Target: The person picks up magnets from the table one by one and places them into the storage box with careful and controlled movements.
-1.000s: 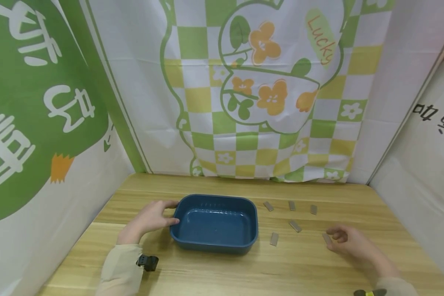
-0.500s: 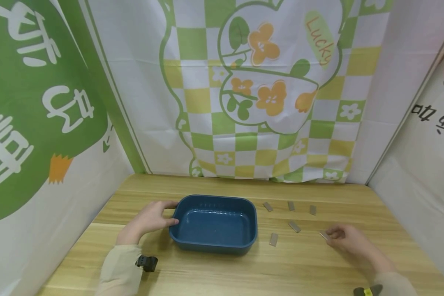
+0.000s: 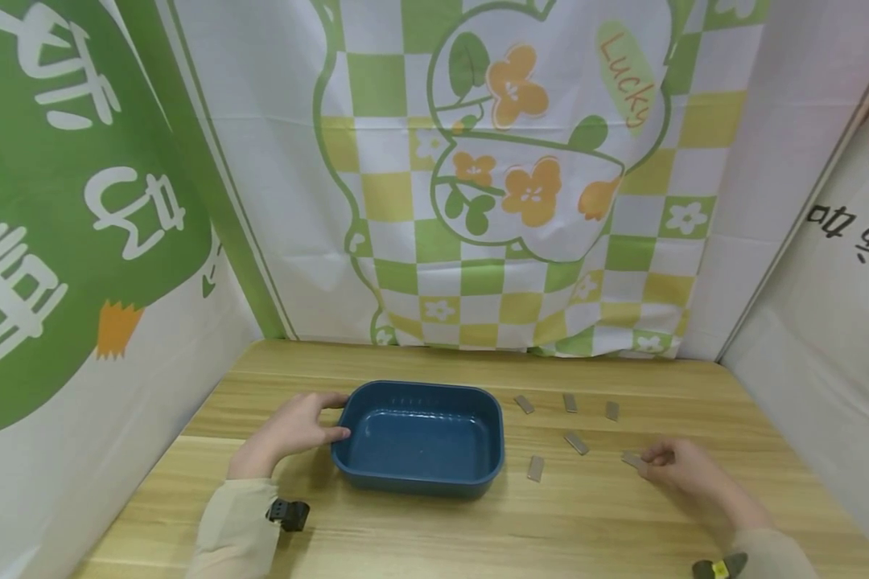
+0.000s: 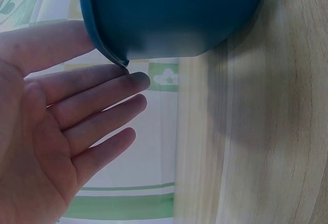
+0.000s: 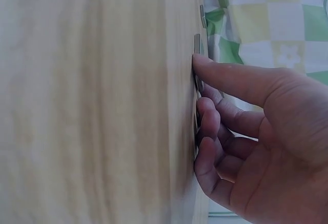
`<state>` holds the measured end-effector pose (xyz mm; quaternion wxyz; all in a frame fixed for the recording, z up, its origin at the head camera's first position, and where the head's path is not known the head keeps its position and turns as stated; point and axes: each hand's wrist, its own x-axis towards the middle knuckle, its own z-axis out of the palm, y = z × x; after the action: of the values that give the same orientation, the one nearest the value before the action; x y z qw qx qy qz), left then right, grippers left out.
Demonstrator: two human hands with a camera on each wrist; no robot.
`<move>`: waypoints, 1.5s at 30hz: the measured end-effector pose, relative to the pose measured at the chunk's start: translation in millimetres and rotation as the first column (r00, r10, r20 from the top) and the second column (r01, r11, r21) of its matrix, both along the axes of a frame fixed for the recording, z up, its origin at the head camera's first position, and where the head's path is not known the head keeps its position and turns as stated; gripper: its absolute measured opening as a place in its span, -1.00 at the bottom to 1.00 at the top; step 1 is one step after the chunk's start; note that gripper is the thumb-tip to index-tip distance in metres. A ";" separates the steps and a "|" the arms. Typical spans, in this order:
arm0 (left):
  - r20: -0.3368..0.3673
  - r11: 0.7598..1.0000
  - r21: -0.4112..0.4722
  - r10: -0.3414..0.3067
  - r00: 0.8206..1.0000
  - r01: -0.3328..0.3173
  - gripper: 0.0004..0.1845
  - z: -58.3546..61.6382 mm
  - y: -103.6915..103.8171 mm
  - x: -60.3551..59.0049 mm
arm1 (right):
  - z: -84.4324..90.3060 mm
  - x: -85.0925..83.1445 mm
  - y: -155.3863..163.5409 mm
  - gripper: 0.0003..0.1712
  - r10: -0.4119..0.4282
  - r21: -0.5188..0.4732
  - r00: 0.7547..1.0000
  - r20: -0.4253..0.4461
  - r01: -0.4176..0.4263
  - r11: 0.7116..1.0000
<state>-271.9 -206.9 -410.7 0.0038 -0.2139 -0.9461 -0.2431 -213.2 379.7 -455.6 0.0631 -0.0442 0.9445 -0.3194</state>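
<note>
A deep blue plastic basin (image 3: 420, 481) with rounded corners sits on the table, its inside bare. At its left end my left hand (image 3: 293, 426) touches the rim, thumb and index finger apart. In the left wrist view the other fingers (image 4: 102, 114) lie straight below the rim. Low over the table to the right, my right hand (image 3: 684, 466) pinches a small flat grey rectangular piece (image 3: 632, 459) between thumb and fingers. The right wrist view shows the thumb at the table surface and the other fingers curled in. Several similar grey pieces (image 3: 576, 443) lie between basin and hand.
The wooden table (image 3: 536, 539) meets a back curtain (image 3: 529, 305) with green and yellow checks. Printed cloth walls (image 3: 825, 362) close in the left and right sides. A small black device (image 3: 288, 515) is on the left sleeve.
The grey piece at my right hand has turned and now points left from the fingertips. My left hand and the basin stay where they were.
</note>
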 end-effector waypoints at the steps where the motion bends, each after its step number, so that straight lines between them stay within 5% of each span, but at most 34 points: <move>1: 0.001 1.000 0.002 0.001 1.000 -0.001 -0.41 0.1 0.2 -0.1 | -0.5 -0.3 0.8 -0.61 0.007 0.005 1.000 0.001 -0.007 1.000; 45: 0.019 0.999 0.030 -0.022 1.000 0.021 -0.41 5.9 -3.0 0.2 | -1.6 -9.0 10.0 -0.65 -0.001 0.005 0.995 0.104 0.000 1.000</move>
<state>-271.7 -209.9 -404.8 -0.0050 -0.2217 -0.9400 -0.2592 -222.2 389.7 -457.2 0.1124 -0.0272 0.9407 -0.3191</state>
